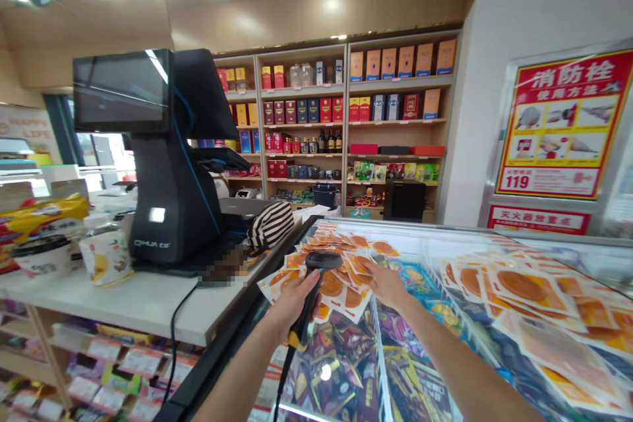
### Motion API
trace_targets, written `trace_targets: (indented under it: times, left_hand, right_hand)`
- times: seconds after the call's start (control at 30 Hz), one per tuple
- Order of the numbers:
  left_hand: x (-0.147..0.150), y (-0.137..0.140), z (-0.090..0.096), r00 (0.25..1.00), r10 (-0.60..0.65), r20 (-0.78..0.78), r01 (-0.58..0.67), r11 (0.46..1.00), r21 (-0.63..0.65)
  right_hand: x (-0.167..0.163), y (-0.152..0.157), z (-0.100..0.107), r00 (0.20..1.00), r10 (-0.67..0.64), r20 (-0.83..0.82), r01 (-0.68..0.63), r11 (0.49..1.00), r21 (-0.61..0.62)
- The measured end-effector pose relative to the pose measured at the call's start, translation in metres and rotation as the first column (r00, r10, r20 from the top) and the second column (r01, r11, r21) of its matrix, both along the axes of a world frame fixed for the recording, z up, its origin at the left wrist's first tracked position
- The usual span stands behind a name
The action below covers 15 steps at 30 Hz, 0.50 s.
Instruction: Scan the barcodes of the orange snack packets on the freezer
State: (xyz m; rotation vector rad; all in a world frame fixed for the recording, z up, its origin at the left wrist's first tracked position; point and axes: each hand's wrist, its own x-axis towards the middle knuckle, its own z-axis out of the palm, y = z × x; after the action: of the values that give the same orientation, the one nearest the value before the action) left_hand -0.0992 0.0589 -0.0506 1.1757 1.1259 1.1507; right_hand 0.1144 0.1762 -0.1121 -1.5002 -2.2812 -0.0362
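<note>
Your left hand [291, 300] is wrapped around the handle of a black barcode scanner [313, 287], its head pointing away over the glass freezer lid [425, 257]. Just right of it, your right hand [388, 285] lies open, fingers spread flat on the orange snack packets [341, 270] piled there. Farther left stands the checkout terminal [163, 165]; liquor shelves [346, 119] fill the far wall.
</note>
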Motion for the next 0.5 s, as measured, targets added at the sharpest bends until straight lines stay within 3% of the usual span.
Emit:
trace_targets:
  times: [0.23, 0.37, 0.5]
  left_hand:
    - [0.011, -0.002, 0.004, 0.998, -0.030, 0.048, 0.030, 1.000, -0.004]
    - [0.017, -0.005, 0.005, 0.996, -0.053, 0.072, 0.052, 0.999, 0.010]
    - [0.019, -0.010, 0.007, 0.997, -0.052, 0.050, 0.051, 0.998, 0.020]
  right_hand:
    - [0.002, -0.005, 0.006, 0.990, -0.094, 0.106, 0.089, 0.995, 0.045]
    - [-0.001, -0.006, 0.002, 0.988, -0.131, 0.086, 0.128, 0.991, 0.040]
    - [0.001, -0.014, 0.003, 0.997, -0.044, 0.060, 0.043, 0.999, 0.015]
